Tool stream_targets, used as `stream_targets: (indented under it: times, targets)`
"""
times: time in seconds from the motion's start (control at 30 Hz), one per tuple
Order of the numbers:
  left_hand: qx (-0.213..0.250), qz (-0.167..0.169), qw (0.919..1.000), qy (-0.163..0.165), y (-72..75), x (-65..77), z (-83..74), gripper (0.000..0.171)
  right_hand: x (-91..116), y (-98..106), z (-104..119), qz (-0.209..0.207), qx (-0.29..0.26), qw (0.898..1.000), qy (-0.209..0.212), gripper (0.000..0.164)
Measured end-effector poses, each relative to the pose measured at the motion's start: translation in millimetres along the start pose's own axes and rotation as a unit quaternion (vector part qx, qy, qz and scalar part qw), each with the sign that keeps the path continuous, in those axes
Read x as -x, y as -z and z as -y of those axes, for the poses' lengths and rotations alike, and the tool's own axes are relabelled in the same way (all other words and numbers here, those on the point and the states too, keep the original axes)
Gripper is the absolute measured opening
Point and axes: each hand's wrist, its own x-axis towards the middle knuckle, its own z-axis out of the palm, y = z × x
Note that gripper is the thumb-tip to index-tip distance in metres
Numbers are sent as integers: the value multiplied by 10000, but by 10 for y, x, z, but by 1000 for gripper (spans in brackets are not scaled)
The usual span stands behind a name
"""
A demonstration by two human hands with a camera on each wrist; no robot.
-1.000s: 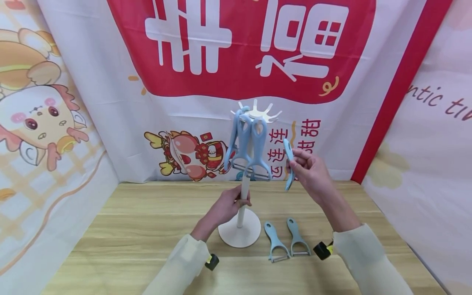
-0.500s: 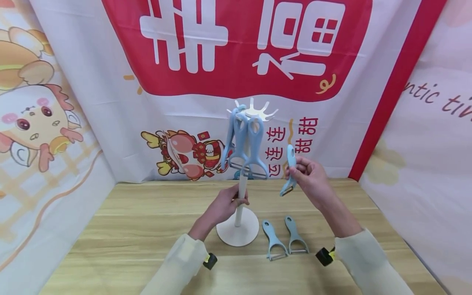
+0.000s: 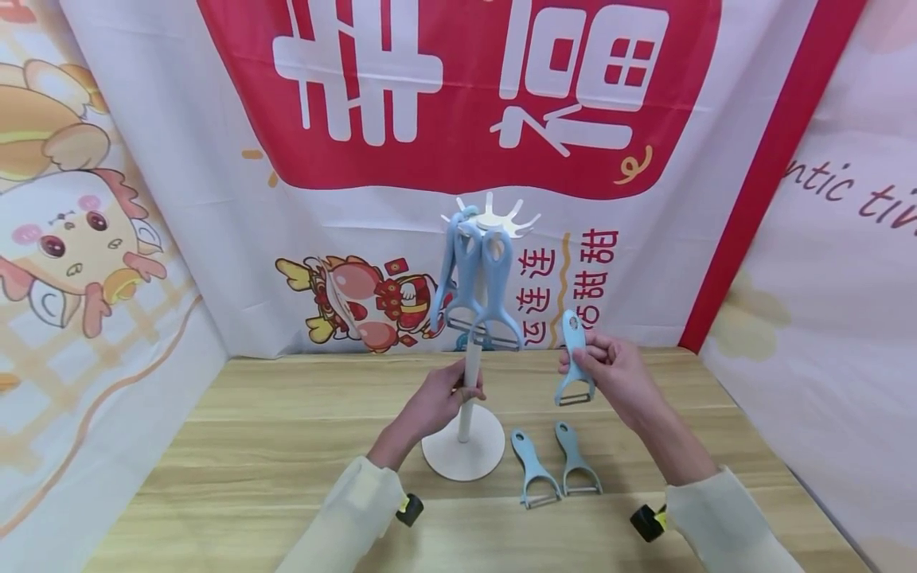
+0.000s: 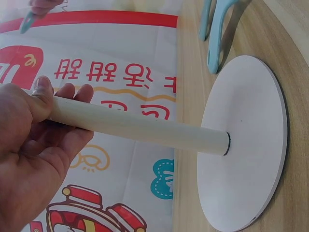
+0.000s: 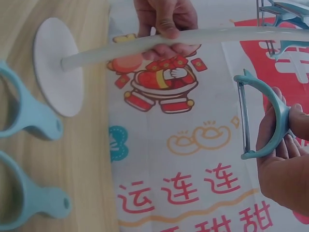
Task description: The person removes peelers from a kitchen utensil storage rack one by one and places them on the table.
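My left hand (image 3: 438, 395) grips the white pole of a stand (image 3: 472, 364), its thumb and fingers wrapped round the shaft in the left wrist view. From the prongs at the stand's top hang several blue peelers (image 3: 497, 278), on the near and left side. To the right of the stand, my right hand (image 3: 609, 368) pinches another light blue peeler (image 3: 575, 350) by its handle, blade end down. The right wrist view shows that peeler's metal blade (image 5: 245, 118) facing away from the palm. Below lie two peelers (image 3: 533, 469) (image 3: 573, 460) on the table.
The stand's round white base (image 3: 464, 463) sits on the wooden table (image 3: 286, 454). A printed cloth (image 3: 401, 183) hangs close behind the stand, and patterned cloths rise at left and right. Prongs on the stand's far and right side carry no peelers.
The right hand has moved slightly down and right, turning its peeler from edge-on to face the head camera. The left hand keeps its grip on the pole.
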Motion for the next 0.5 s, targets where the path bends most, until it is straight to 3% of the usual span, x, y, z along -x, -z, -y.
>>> stream_targets:
  times: [0.5]
  targets:
    - [33, -26, 10000, 39, -7, 2, 4, 5, 137, 131, -360, 45, 118, 9992, -373, 46]
